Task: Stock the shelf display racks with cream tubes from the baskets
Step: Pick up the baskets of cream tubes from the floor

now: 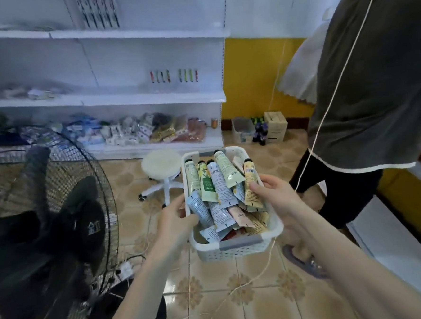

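Cream tubes (221,190) fill a white perforated basket (235,252) that is held in the air over the tiled floor (237,293), some standing with their black caps up against the far wall, others lying crossed in a loose heap nearer the body. The left hand (176,218) grips the left rim and the right hand (278,197) grips the right rim. On each side the fingers (267,180) curl over the edge and rest on the nearest tube, pale blue on the left and yellow on the right. What the fingers do beneath the basket is hidden. By my reading, the step in hand is bringing the load to the white shelves (151,100) ahead, and nothing has been stocked from this basket yet. To do it well, keep the basket level so the upright tubes do not tip over the rim, and hold it by both sides until it is set on something steady, such as a shelf or the round stool (161,163) just beyond it. Only then free a hand to lift tubes one at a time, caps all facing the same way. The route needs care. A black standing fan (48,218) crowds the left, another person (372,87) stands close on the right, and a thin cord (260,272) trails across the floor under the basket, where a foot could catch it.
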A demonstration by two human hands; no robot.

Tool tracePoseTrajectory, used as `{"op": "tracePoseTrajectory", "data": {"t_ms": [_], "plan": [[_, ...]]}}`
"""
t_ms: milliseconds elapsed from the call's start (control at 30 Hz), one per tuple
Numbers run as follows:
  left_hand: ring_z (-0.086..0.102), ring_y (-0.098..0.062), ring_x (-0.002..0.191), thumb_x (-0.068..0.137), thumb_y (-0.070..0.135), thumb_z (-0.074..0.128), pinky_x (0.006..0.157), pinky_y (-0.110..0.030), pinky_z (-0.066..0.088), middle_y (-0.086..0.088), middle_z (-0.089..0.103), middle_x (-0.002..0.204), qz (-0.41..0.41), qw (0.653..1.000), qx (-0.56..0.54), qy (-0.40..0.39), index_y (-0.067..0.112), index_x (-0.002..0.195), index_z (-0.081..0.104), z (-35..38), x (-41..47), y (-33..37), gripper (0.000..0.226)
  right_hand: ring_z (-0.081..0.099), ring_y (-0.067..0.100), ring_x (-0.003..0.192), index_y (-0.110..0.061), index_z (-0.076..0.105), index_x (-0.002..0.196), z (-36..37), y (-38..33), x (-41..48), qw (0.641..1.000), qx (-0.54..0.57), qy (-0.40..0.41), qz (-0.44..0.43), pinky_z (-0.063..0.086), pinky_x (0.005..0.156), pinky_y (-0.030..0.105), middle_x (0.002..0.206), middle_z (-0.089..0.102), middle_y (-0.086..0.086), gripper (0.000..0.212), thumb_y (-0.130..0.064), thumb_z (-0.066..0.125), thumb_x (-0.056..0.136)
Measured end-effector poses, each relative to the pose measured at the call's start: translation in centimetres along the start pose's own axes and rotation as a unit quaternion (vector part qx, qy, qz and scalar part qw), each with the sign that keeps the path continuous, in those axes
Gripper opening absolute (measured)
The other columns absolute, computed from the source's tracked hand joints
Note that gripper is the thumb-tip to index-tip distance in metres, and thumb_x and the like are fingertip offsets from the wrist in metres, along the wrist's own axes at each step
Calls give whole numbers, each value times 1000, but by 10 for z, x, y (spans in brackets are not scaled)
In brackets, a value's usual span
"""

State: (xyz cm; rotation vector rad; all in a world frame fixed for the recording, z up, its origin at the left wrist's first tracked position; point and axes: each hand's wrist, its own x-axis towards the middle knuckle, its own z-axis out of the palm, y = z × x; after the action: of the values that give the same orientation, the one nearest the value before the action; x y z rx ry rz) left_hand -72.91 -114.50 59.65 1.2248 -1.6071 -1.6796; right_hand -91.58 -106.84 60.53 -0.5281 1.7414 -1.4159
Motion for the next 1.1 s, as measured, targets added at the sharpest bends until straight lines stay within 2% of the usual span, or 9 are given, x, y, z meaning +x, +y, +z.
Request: {"op": "tracePoseTrajectory", "data": {"t_ms": [167,333,433,533,600,700,800,1033,1100], "plan": [[60,-11,70,83,-13,51,42,-15,45,5,63,81,6,999,-9,35,31,90,57,29,59,28,44,63,11,81,-11,53,122,-18,-33,75,999,-9,-38,-13,51,59,19,96,63,-4,34,-13,58,88],[65,-19,79,81,-13,51,58,-32,51,3,69,86,9,999,1,53,33,91,60,41,113,48,48,64,9,82,-14,55,122,-23,-53,137,999,-16,-49,-17,49,54,16,102,64,-3,35,-15,61,87],[65,-23,75,81,-14,50,58,-34,50,-1,69,84,0,998,-8,66,36,87,58,44,148,53,51,65,14,87,-14,55,121,-20,-62,175,998,-13,-55,-12,52,65,24,103,64,-1,34,-15,61,87],[65,-30,78,80,-12,52,61,-36,48,-9,69,86,-8,997,-8,79,34,92,60,41,195,60,48,66,13,84,-17,57,114,-10,-75,221,998,-11,-67,-13,51,58,21,101,65,-1,27,-15,61,87],[65,-27,74,80,-10,52,57,-32,48,-5,69,85,-11,996,0,85,32,97,60,36,229,65,46,66,12,83,-18,58,111,1,-83,254,997,-14,-68,-16,51,57,20,100,66,-1,24,-15,61,87],[64,-22,69,81,-10,51,54,-29,48,0,68,78,-2,996,-3,89,38,87,57,26,285,75,50,66,15,85,-17,58,106,19,-99,308,998,-14,-66,-17,53,64,24,100,66,1,19,-13,61,87],[66,-27,75,81,-12,50,51,-29,50,-5,69,84,-9,996,-12,87,32,100,59,13,343,91,49,66,17,86,-15,58,105,39,-122,361,998,-15,-66,-13,54,66,27,100,67,4,17,-12,60,88],[64,-32,88,79,-11,51,69,-48,56,-8,67,96,10,993,2,119,28,109,60,-27,447,125,51,66,17,88,-7,56,118,93,-170,464,995,-14,-93,-32,54,65,24,106,67,8,31,-11,60,88],[64,-31,89,79,-13,51,72,-47,56,-8,66,98,13,991,-1,132,31,106,58,-40,468,130,52,66,18,88,-5,55,121,112,-180,489,993,-13,-113,-33,55,68,26,106,66,9,33,-10,60,88]]}}
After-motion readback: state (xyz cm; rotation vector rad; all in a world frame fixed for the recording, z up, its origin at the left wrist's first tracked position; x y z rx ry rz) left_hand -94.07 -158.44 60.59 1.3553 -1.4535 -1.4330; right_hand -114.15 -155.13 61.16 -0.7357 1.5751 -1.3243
